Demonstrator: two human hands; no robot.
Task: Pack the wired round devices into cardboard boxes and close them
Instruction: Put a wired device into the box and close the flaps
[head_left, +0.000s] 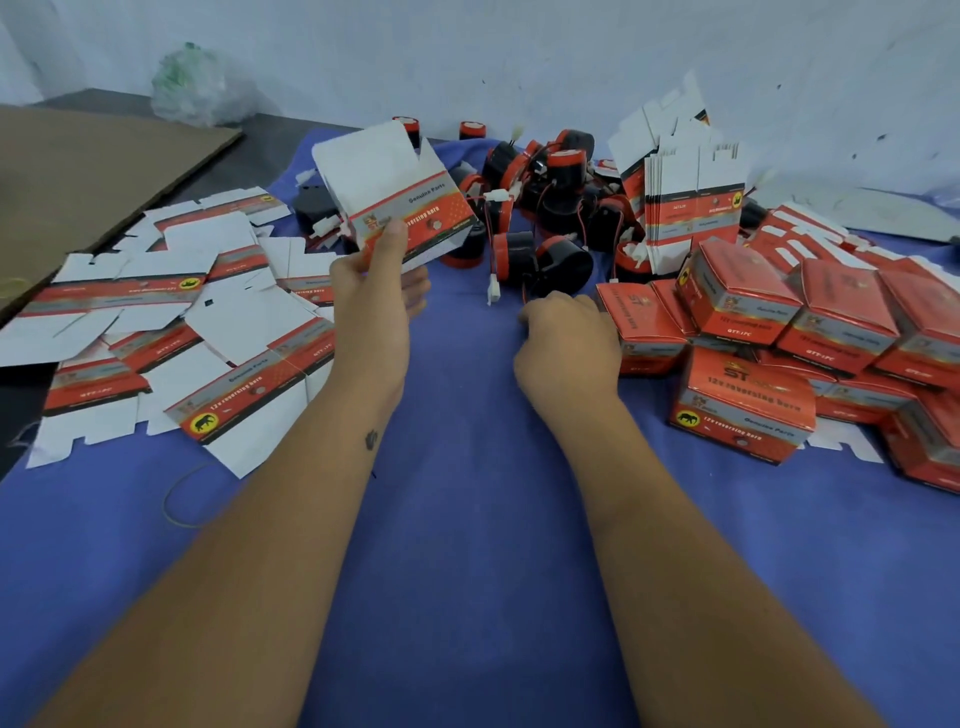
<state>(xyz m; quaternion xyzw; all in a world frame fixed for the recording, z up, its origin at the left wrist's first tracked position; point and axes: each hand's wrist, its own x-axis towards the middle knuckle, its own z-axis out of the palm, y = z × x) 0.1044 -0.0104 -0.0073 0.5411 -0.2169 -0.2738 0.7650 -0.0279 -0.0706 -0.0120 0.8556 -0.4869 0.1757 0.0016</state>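
While the blue cloth (467, 519) fills the floor, closed boxes (743, 405) reading "12v reversing horn", "Genuine Parts", pile at 3 o'clock. Flat cartons (156, 312) at 9. Round wired devices (540, 197) heaped at 12. Left hand (374, 286) grips an open box (395, 192), thumb on front; right hand (566, 343) curled by the pile, can't tell if holding anything.

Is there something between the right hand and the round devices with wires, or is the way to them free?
Nothing visible blocks it. The right hand rests on the blue cloth, and only bare cloth and a loose white connector lie between it and the nearest round device in the pile.
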